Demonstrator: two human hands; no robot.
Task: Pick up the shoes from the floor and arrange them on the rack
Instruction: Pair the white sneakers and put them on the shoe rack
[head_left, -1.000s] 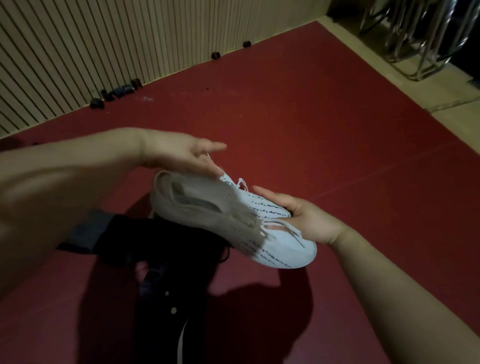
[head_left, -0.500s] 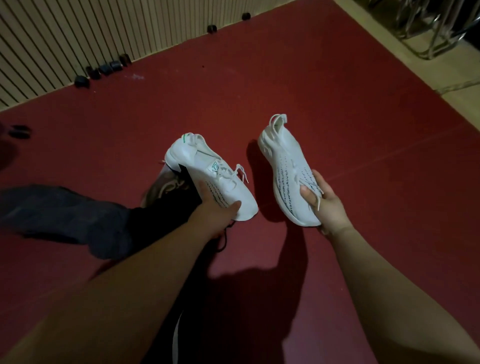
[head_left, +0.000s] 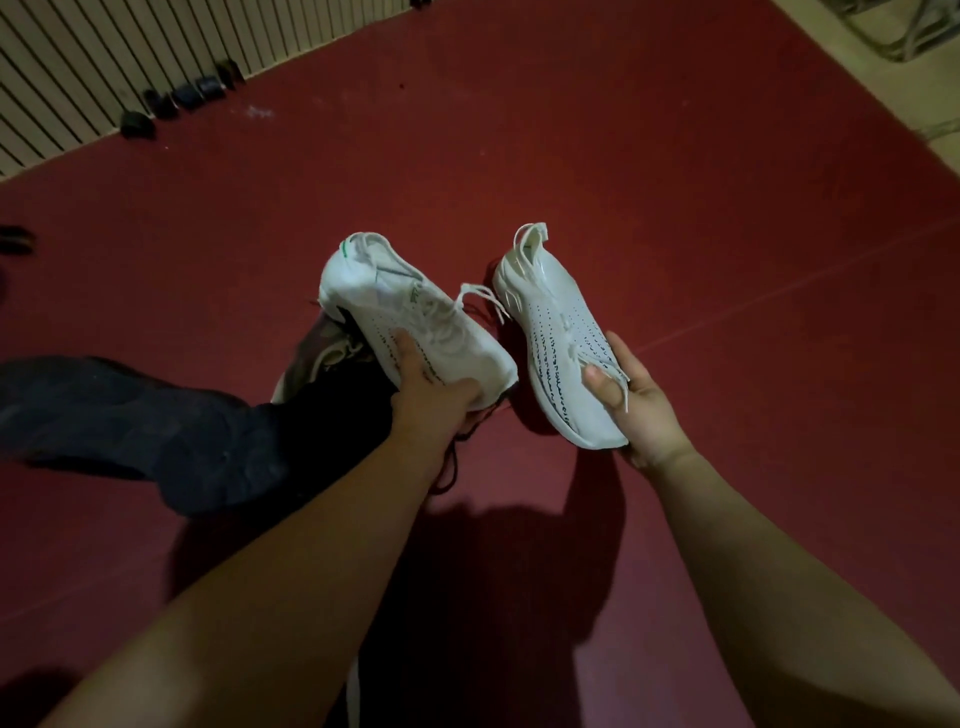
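Observation:
Two white knit sneakers with dark dotted lines are held above the red floor (head_left: 675, 218), heels pointing away from me. My left hand (head_left: 431, 395) grips the toe end of the left white sneaker (head_left: 405, 312), which has a green mark at its heel. My right hand (head_left: 634, 400) holds the toe end of the right white sneaker (head_left: 550, 338), thumb over its loose laces. The rack's metal legs (head_left: 893, 31) show only at the top right corner.
Below the left sneaker lie a worn brownish shoe (head_left: 317, 358) and a dark garment (head_left: 156, 431). Several dark shoes (head_left: 176, 98) line the slatted wall (head_left: 104, 57) at the back left. A pale floor strip (head_left: 909, 104) borders the red floor on the right.
A second ago both hands held one white sneaker together. Now each hand holds its own sneaker, side by side, and the view has tilted down and closer.

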